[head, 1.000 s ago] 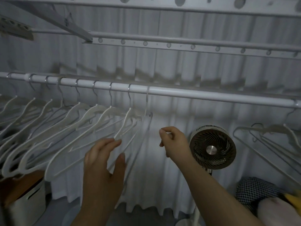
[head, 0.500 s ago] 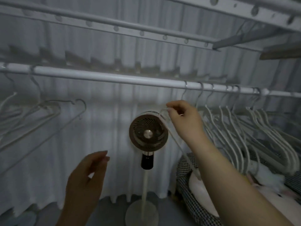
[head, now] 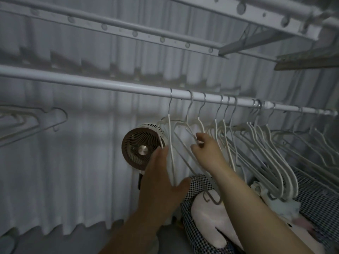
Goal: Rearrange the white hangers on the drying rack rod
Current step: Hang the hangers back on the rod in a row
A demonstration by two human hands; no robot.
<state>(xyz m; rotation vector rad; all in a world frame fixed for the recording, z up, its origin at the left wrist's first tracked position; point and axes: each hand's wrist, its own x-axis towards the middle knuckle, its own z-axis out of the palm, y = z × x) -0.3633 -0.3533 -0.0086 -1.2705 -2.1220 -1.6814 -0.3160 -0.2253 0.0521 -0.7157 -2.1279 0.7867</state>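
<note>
- Where white plastic hangers (head: 256,140) crowd the right end of the long white metal rod (head: 110,87), the right hand (head: 207,151) pinches one's shoulder.
- Left hand (head: 159,180), fingers straight, touches the leftmost hanger (head: 171,143).
- Bare rod runs leftward.

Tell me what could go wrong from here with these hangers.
The right hand pinches one white plastic hanger among crowded neighbouring hangers; pulling may tangle hooks or drag others off the white metal rod. The open left hand, beside the round brown-grilled fan, might knock it.
</note>
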